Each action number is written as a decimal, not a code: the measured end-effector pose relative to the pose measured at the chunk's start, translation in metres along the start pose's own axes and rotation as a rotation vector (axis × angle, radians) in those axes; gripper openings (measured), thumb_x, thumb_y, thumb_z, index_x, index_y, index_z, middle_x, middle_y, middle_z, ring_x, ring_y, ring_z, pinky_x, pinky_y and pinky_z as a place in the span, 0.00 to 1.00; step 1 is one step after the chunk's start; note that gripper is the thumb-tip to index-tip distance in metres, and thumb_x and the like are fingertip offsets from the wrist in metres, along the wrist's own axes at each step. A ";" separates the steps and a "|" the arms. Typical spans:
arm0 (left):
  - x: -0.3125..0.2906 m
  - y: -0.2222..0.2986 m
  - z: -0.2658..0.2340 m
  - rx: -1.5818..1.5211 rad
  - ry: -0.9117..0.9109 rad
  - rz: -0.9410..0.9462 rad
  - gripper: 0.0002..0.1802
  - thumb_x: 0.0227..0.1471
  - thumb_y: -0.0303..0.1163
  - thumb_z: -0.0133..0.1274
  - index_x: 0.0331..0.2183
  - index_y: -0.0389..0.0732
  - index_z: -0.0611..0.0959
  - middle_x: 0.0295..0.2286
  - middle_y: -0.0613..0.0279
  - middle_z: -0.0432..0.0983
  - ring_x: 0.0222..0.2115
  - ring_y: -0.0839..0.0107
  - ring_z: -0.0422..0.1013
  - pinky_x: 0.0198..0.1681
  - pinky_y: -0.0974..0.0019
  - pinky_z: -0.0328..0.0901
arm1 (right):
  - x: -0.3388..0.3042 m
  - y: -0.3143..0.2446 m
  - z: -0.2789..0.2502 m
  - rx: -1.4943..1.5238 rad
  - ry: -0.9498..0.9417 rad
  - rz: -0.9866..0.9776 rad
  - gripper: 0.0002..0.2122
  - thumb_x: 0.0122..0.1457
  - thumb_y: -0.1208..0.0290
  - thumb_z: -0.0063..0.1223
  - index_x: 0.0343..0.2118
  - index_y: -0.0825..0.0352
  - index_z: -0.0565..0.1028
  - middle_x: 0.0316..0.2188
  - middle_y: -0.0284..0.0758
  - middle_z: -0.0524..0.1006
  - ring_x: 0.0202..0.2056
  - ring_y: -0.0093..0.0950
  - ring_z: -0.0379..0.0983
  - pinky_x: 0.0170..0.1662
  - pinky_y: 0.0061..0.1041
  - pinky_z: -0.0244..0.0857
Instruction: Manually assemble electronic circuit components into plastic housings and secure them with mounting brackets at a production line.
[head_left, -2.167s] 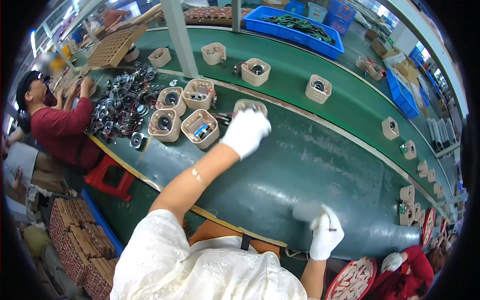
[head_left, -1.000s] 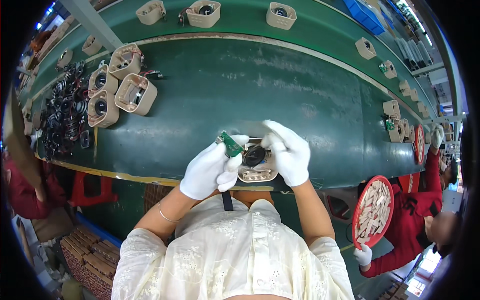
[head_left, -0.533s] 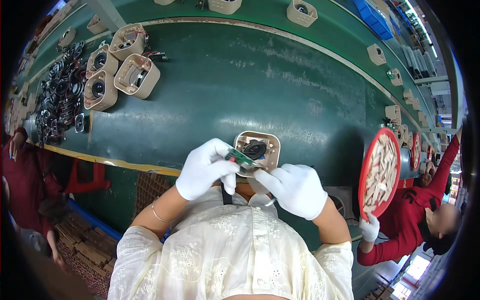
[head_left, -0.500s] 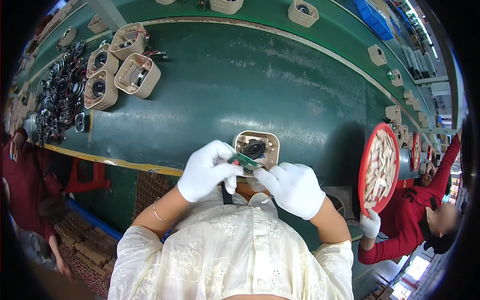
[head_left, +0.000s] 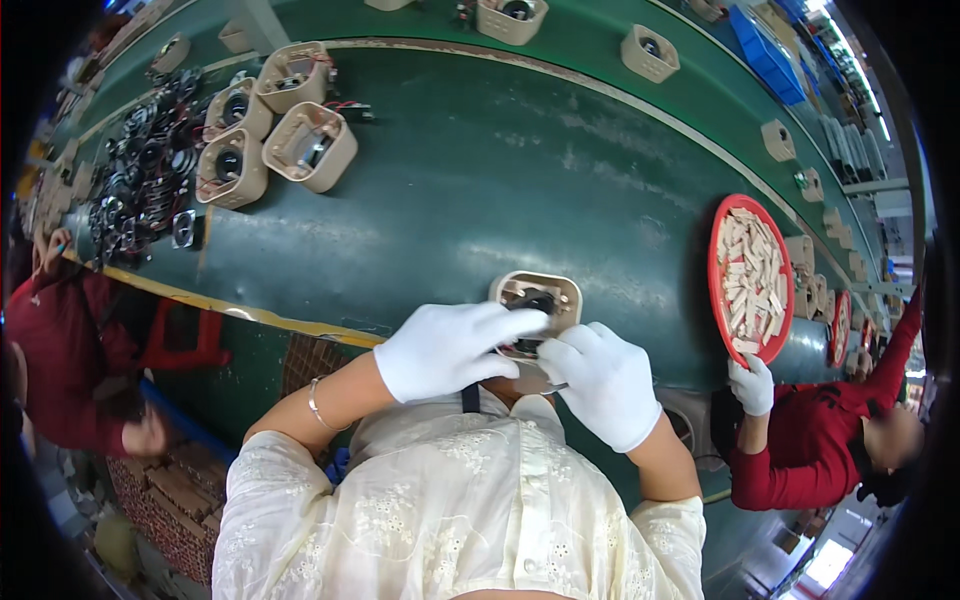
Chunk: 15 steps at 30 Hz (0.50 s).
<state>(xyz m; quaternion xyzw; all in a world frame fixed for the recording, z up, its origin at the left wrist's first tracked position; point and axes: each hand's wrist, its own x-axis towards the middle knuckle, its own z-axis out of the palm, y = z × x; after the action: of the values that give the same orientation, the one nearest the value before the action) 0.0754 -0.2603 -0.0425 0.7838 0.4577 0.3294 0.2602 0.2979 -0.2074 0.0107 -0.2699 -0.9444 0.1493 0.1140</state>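
Gloved fingers of the left hand [head_left: 452, 348] and right hand [head_left: 600, 382] are closed around a beige housing [head_left: 538, 303], held at the near edge of the green belt [head_left: 480, 190]. Three similar housings [head_left: 268, 125] are seen well apart, far left.

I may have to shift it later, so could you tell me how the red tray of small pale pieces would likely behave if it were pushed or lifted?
The red tray looks rigid and shallow, so it would probably slide flat on the green belt. The pale pieces lie loose and heaped, so tilting would likely spill them.
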 end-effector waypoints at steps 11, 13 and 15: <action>0.005 -0.003 0.004 0.420 -0.143 0.195 0.19 0.48 0.33 0.53 0.45 0.51 0.80 0.35 0.70 0.72 0.31 0.69 0.71 0.35 0.66 0.66 | 0.003 0.018 0.009 0.053 -0.083 -0.016 0.07 0.47 0.72 0.58 0.30 0.60 0.74 0.31 0.33 0.70 0.36 0.33 0.72 0.32 0.30 0.71; 0.015 -0.008 0.001 0.443 -0.134 0.210 0.19 0.48 0.32 0.53 0.46 0.50 0.80 0.33 0.69 0.71 0.30 0.69 0.71 0.33 0.66 0.66 | 0.004 0.021 0.009 0.041 -0.082 -0.044 0.07 0.47 0.72 0.58 0.31 0.59 0.75 0.31 0.33 0.70 0.36 0.34 0.72 0.32 0.30 0.71; 0.020 -0.004 0.002 0.281 -0.142 0.049 0.23 0.50 0.34 0.56 0.50 0.49 0.77 0.35 0.64 0.76 0.32 0.62 0.74 0.35 0.62 0.69 | 0.003 0.027 0.010 0.043 -0.064 -0.070 0.07 0.47 0.71 0.58 0.31 0.59 0.75 0.32 0.33 0.71 0.36 0.34 0.72 0.32 0.30 0.70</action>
<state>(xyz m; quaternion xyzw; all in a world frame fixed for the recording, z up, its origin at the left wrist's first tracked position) 0.0818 -0.2411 -0.0408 0.8447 0.4604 0.2120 0.1718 0.3051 -0.1857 -0.0077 -0.2294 -0.9529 0.1741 0.0947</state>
